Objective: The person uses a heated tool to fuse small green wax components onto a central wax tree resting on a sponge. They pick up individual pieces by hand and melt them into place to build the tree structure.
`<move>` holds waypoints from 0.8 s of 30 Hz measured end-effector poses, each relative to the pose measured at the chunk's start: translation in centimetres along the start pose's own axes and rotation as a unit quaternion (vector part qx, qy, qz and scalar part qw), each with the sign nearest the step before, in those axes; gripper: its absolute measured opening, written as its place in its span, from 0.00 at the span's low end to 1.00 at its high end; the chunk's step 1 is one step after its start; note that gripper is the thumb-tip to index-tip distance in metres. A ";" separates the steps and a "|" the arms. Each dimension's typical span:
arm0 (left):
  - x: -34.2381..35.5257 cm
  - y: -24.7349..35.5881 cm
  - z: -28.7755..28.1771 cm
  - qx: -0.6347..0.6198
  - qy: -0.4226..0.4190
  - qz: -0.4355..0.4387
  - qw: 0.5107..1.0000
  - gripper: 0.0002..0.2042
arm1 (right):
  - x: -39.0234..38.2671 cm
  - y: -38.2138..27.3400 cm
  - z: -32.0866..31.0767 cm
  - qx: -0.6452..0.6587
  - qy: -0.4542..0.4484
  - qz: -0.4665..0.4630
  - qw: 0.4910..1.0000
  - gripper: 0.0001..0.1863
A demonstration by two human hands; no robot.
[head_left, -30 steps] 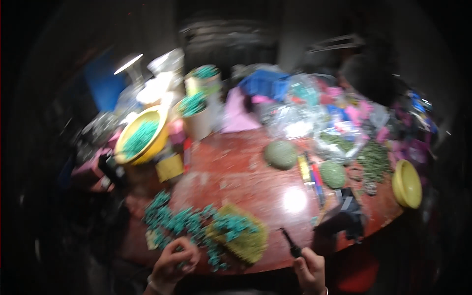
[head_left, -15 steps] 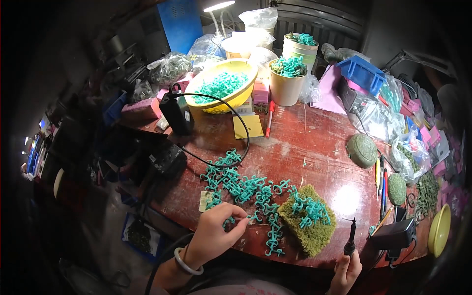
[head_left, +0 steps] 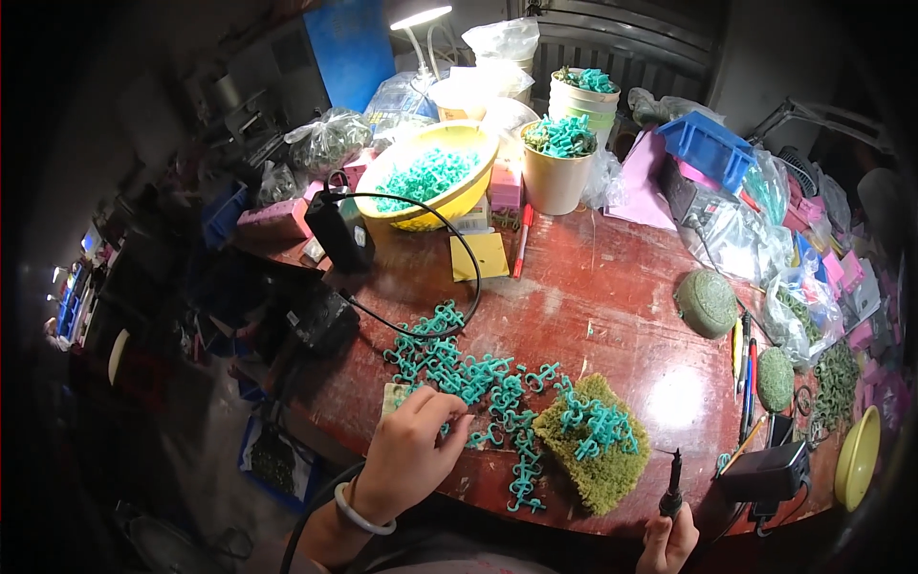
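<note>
My left hand (head_left: 409, 457), with a pale bangle on its wrist, is over the near left edge of a loose heap of small teal curled pieces (head_left: 470, 379). Its thumb and forefinger are pinched together; what is between them, if anything, is too small to make out. At the lower right, my right hand (head_left: 668, 541) grips a black pen-shaped tool (head_left: 674, 490) upright, its thin tip pointing up. Between the hands lies a mossy green sponge-like pad (head_left: 595, 476) with more teal pieces on top. A small pale block (head_left: 393, 397) sits beside the left hand.
A yellow basin (head_left: 421, 218) of teal pieces and a filled white cup (head_left: 554, 182) stand at the back under a lamp (head_left: 421, 16). A black cable (head_left: 466, 239) loops over the table. Pens, a round green block (head_left: 706, 303) and a black box (head_left: 765, 472) lie on the right.
My left hand has drawn slightly left, away from the teal piece at its fingertips. The tool in my right hand has shifted slightly left and down. The whole view has tilted a little.
</note>
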State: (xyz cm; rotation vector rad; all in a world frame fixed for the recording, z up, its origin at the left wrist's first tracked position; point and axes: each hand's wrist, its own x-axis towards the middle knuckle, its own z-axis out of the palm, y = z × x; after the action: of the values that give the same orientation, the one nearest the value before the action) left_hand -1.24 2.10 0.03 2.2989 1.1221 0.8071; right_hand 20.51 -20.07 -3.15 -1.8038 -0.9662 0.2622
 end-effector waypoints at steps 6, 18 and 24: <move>0.5 -0.2 0.7 0.115 0.013 0.014 0.993 0.06 | -0.7 0.8 -0.4 0.013 -0.015 0.022 1.000 0.11; 0.9 -0.4 -0.1 0.104 0.095 0.046 0.989 0.05 | -0.3 -0.5 -1.1 0.001 -0.037 0.034 0.999 0.13; 0.8 -1.0 0.3 0.091 0.125 0.061 0.986 0.06 | -0.3 -0.7 -1.0 -0.005 -0.049 0.044 0.998 0.11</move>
State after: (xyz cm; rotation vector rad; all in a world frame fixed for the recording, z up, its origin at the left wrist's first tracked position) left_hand -1.20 3.23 -0.56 2.4897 1.2132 1.1061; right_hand 20.53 -20.89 -2.16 -1.8586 -0.9586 0.4051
